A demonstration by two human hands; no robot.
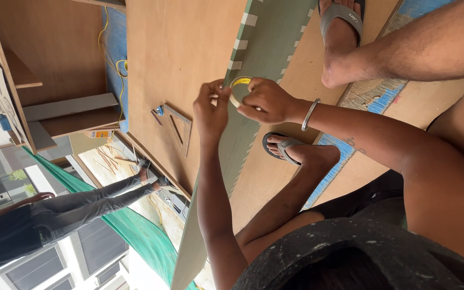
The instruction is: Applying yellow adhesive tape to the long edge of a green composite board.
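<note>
Masking-tape roll (238, 89), seen from the head camera, sits pinched in the right hand (267, 100) over the long green panel (253, 80); the left hand (210, 107) pinches its loose end. Tape tabs already line both panel edges there; the nearer stretch looks bare.

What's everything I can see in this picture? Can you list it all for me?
tape roll: one, pale with a yellow core, held over the green panel
green panel: one long grey-green board with pale tape pieces along its edges, lying on plywood
plywood sheets: several, brown, under the panel
triangular square: one, wood-coloured, on the plywood
yellow cable: one, by the blue floor strip
green netting: one, at the edge
other person: one, dark clothes, standing nearby
sandals: two, grey, on the feet
bangle: one, silver, on the wrist
left hand: pinching the tape end
right hand: gripping the tape roll
</note>
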